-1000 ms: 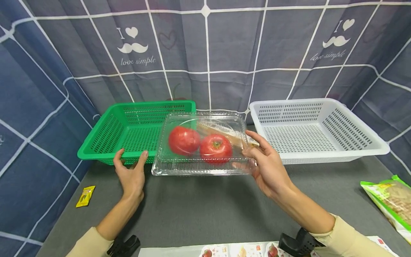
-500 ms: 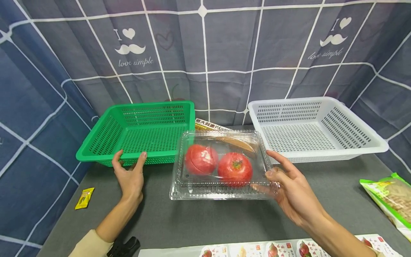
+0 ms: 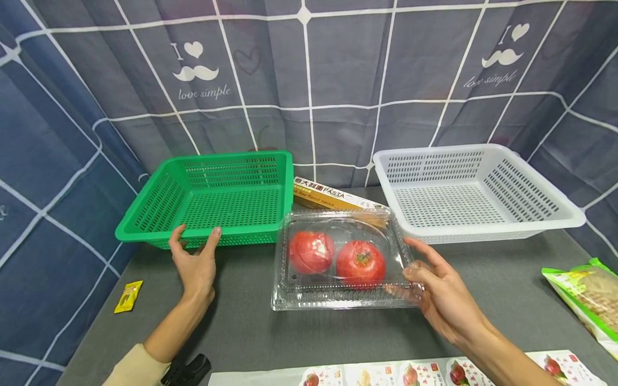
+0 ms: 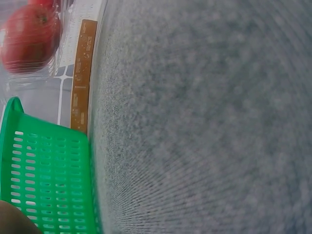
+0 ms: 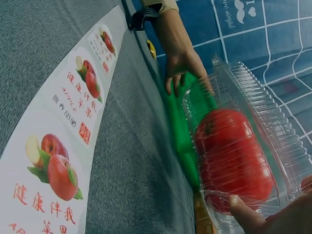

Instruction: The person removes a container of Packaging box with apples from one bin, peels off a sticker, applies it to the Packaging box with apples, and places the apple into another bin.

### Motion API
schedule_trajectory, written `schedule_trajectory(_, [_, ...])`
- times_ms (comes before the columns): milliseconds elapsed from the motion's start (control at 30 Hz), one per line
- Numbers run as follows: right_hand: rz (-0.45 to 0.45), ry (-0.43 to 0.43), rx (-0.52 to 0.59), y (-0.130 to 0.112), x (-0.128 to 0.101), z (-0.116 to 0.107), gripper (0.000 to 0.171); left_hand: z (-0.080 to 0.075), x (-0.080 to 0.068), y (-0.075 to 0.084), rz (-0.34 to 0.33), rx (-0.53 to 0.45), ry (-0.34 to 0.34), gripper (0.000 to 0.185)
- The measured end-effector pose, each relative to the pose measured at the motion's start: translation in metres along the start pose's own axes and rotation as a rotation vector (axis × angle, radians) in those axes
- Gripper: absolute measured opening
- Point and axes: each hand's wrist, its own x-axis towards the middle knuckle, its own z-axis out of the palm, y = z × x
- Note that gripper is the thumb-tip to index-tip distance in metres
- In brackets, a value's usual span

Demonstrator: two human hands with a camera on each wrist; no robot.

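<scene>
Clamshell box (image 3: 340, 260), clear plastic, lid closed, two red tomatoes (image 3: 338, 257) inside. Sits low over the grey table (image 3: 483, 279), near centre, just in front of the gap between the two baskets; whether its base fully rests on the cloth I cannot tell.

Change over the last second: box was up at the 12 o'clock side, overlapping the green basket (image 3: 212, 201) rim. Half a second ago it had come down and toward the person's 3 o'clock. Now lower again and clear of the basket. A yellow pasta box (image 3: 328, 197), hidden behind it earlier, shows at its 12 o'clock edge. Reads as the box being brought down onto the table, not into the green basket.

Right hand (image 3: 441, 292): at the box's 3 o'clock end. Thumb lies over the lid edge, fingers go under the near corner, seen through the plastic. A light pinch, hand otherwise fairly spread. The right wrist view shows a fingertip (image 5: 241, 209) pressed to the plastic just under a tomato.

Left hand (image 3: 195, 262): unchanged in place. Thumb and fingers spread in a wide V against the green basket's front rim, touching or bracing it, not wrapped round it.

White basket (image 3: 483, 193) at 2 o'clock, nothing in it. Small yellow sachet (image 3: 128, 296) at 9 o'clock. Green-edged packet (image 3: 586, 300) at 3 o'clock. Printed fruit sheet (image 3: 434, 372) along the 6 o'clock edge.
</scene>
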Motion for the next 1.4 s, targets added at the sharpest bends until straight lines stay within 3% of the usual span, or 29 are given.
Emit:
schedule_trajectory(500, [-0.033,-0.077,0.048,0.010,-0.013,-0.015,0.059,0.001,0.000,-0.001,0.009,0.004,0.002,0.076])
schedule_trajectory(833, [-0.009,-0.063,0.056,0.018,-0.017,-0.016,0.057,-0.001,0.000,-0.001,-0.005,0.032,-0.015,0.079])
schedule_trajectory(1067, [0.017,0.002,-0.030,0.022,-0.013,-0.016,0.058,-0.003,0.001,-0.001,-0.006,0.019,-0.023,0.077])
schedule_trajectory(1233, [0.049,0.001,-0.073,0.021,-0.007,-0.017,0.056,-0.003,0.001,-0.002,-0.008,0.013,-0.028,0.078])
schedule_trajectory(1400, [0.102,0.034,-0.228,0.015,-0.004,-0.016,0.057,-0.003,0.001,-0.002,-0.006,0.010,-0.031,0.078])
